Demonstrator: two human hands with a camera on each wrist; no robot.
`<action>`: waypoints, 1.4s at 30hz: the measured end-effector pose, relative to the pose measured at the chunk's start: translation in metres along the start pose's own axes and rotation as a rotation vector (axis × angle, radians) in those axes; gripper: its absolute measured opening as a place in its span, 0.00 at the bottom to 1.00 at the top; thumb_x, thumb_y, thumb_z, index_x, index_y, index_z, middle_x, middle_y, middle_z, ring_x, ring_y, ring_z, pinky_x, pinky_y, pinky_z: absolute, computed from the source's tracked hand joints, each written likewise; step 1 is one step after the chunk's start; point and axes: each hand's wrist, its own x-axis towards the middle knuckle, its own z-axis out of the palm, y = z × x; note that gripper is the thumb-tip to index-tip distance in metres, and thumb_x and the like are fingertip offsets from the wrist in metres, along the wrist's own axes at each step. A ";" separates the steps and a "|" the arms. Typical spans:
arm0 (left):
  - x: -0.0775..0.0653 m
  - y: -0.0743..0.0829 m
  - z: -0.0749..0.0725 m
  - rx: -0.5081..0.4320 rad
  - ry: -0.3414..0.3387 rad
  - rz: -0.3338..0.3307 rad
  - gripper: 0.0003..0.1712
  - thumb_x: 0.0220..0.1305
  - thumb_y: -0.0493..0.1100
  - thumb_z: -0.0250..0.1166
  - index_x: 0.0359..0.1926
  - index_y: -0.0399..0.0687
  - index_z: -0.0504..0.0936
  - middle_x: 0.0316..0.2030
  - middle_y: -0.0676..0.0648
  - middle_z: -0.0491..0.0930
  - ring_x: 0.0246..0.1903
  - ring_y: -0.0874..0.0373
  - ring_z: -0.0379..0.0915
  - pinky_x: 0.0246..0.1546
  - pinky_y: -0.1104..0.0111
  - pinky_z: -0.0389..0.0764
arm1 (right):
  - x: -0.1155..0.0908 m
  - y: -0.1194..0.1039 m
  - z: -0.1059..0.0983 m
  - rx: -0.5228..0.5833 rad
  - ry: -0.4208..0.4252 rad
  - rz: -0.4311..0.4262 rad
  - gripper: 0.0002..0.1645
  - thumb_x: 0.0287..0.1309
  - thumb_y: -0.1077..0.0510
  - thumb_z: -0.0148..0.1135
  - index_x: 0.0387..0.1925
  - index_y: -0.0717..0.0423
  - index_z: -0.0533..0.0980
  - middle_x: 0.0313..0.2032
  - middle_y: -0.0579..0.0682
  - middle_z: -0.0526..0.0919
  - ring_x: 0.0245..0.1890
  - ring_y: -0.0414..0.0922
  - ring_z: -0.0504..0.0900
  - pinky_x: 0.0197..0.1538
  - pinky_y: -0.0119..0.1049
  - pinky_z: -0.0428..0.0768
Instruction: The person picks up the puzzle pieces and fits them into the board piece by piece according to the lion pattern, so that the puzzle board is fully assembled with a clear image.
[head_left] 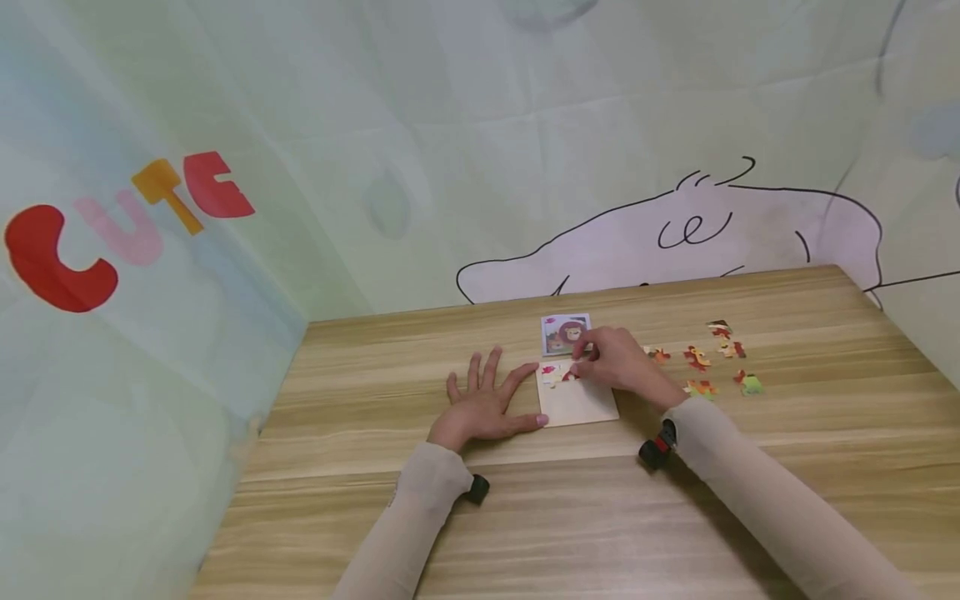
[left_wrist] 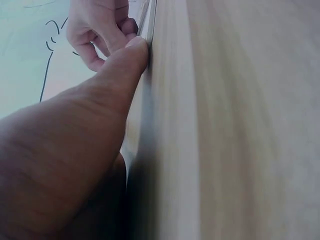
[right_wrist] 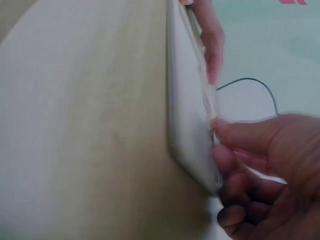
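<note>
A pale square puzzle board (head_left: 579,407) lies on the table, with a few joined jigsaw pieces (head_left: 551,372) along its top edge. My left hand (head_left: 486,412) is spread flat on the table, its thumb and index fingertips touching the board's left edge. At the board's upper right, my right hand (head_left: 621,360) pinches a small jigsaw piece between thumb and fingers, against the board; the fingers mostly hide that piece. In the right wrist view, the thumb and curled fingers of the right hand (right_wrist: 285,160) meet at the board's surface (right_wrist: 187,110).
Just beyond the board lies a picture card (head_left: 566,335) showing a lion. Several loose jigsaw pieces are scattered to the right, among them a reddish one (head_left: 697,358) and a green one (head_left: 749,383). A printed cloth backdrop (head_left: 420,167) stands behind the wooden table (head_left: 360,392).
</note>
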 end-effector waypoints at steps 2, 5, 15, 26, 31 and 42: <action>0.000 0.000 0.000 -0.002 0.004 0.004 0.53 0.64 0.85 0.57 0.83 0.92 0.41 0.88 0.47 0.19 0.86 0.33 0.12 0.74 0.20 0.27 | -0.001 0.001 0.002 0.003 0.009 0.013 0.10 0.67 0.53 0.75 0.39 0.54 0.82 0.29 0.51 0.84 0.29 0.45 0.76 0.33 0.34 0.71; 0.001 0.000 0.001 0.002 0.000 0.003 0.53 0.64 0.85 0.56 0.83 0.92 0.41 0.88 0.46 0.19 0.86 0.33 0.12 0.74 0.20 0.27 | -0.001 0.002 0.005 0.003 0.024 0.026 0.12 0.66 0.52 0.76 0.38 0.54 0.81 0.28 0.50 0.83 0.28 0.44 0.75 0.31 0.34 0.71; 0.001 0.001 0.000 0.008 0.002 -0.002 0.53 0.65 0.84 0.57 0.83 0.91 0.42 0.88 0.46 0.19 0.86 0.33 0.13 0.74 0.20 0.27 | -0.002 0.004 0.005 -0.013 0.056 0.008 0.13 0.67 0.50 0.75 0.39 0.54 0.81 0.31 0.52 0.86 0.31 0.46 0.77 0.34 0.34 0.71; 0.002 0.001 0.001 -0.002 0.004 0.002 0.54 0.64 0.84 0.57 0.83 0.91 0.42 0.88 0.46 0.19 0.86 0.33 0.12 0.74 0.20 0.26 | -0.013 0.019 -0.028 0.024 0.192 0.005 0.13 0.71 0.50 0.70 0.42 0.58 0.84 0.31 0.55 0.86 0.27 0.47 0.77 0.29 0.35 0.72; 0.001 0.000 0.001 0.001 0.008 -0.001 0.53 0.65 0.83 0.58 0.83 0.91 0.42 0.88 0.47 0.19 0.86 0.34 0.13 0.74 0.20 0.26 | -0.020 0.041 -0.048 -0.018 0.220 -0.015 0.14 0.73 0.51 0.67 0.44 0.59 0.84 0.40 0.59 0.88 0.35 0.50 0.82 0.36 0.36 0.75; -0.001 0.002 -0.001 -0.016 0.012 0.009 0.53 0.64 0.84 0.58 0.83 0.91 0.42 0.88 0.47 0.18 0.86 0.35 0.11 0.75 0.21 0.25 | -0.039 0.096 -0.084 -0.092 0.270 -0.042 0.16 0.75 0.56 0.65 0.51 0.67 0.81 0.44 0.66 0.88 0.39 0.56 0.87 0.44 0.51 0.84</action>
